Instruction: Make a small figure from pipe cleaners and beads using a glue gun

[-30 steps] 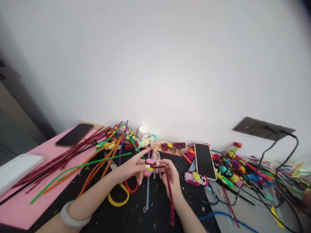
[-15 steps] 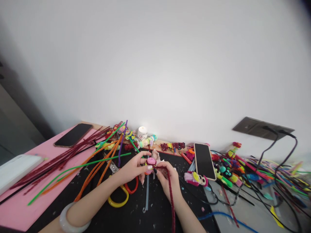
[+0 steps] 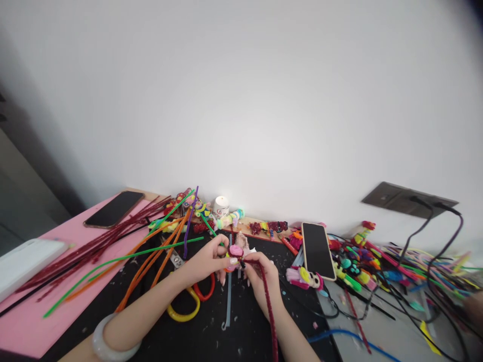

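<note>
Between my two hands is a small pipe-cleaner figure with a round pink part [image 3: 236, 250] on top and orange and yellow bits below. My left hand [image 3: 216, 257] pinches it from the left, thumb toward its middle. My right hand [image 3: 260, 274] grips a dark red pipe cleaner [image 3: 269, 301] close to the figure; its long tail hangs over the wrist toward the front edge. Scissors with yellow and red handles [image 3: 184, 307] lie left of the hands. A translucent glue stick [image 3: 228, 296] lies on the black mat beneath them.
Orange pipe cleaners [image 3: 141, 276] and dark red ones [image 3: 113, 239] lie on the left over a pink sheet [image 3: 41, 327]. Two phones, one pale-framed phone [image 3: 319, 251], flank the work. Finished figures, pipe cleaners and black cables [image 3: 449, 246] crowd the right. A paper cup [image 3: 221, 205] stands by the wall.
The dark red pipe cleaner's tail has swung slightly right. My left index finger has curled in, and my right fingers have shifted a little. At the far right edge, a blurred shape has appeared.
</note>
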A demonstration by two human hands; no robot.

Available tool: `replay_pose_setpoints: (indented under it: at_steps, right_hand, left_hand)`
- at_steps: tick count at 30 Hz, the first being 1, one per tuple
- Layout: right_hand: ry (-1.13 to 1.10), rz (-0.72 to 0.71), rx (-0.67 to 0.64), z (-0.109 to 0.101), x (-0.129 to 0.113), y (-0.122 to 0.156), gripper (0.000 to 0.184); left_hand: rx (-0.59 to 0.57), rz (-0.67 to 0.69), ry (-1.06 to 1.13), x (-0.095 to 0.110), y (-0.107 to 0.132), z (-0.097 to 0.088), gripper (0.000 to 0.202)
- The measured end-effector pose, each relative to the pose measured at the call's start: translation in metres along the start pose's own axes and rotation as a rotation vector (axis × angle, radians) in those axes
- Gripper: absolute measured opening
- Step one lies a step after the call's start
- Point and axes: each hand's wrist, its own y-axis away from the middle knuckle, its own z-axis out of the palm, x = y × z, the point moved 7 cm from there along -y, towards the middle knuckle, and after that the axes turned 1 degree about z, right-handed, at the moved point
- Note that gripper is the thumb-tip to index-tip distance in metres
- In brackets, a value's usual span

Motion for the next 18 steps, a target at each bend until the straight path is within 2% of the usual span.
replay_pose_setpoints:
  at_steps: [6, 13, 18]
  right_hand:
    - [0.044, -0.008, -0.003, -0.0021, 0.0015, -0.0002, 0.046]
    - [0.089, -0.012, 0.016, -0.005, 0.0041, 0.0005, 0.039]
    - [0.112, -0.037, 0.008, -0.0055, -0.0016, 0.0004, 0.036]
  left_hand:
    - [0.003, 0.019, 0.008, -0.0004, -0.0009, -0.0006, 0.063]
    - [0.033, 0.015, -0.015, -0.0015, -0.0021, -0.0028, 0.062]
    - [0.055, 0.068, -0.025, -0.0038, -0.0038, -0.0045, 0.062]
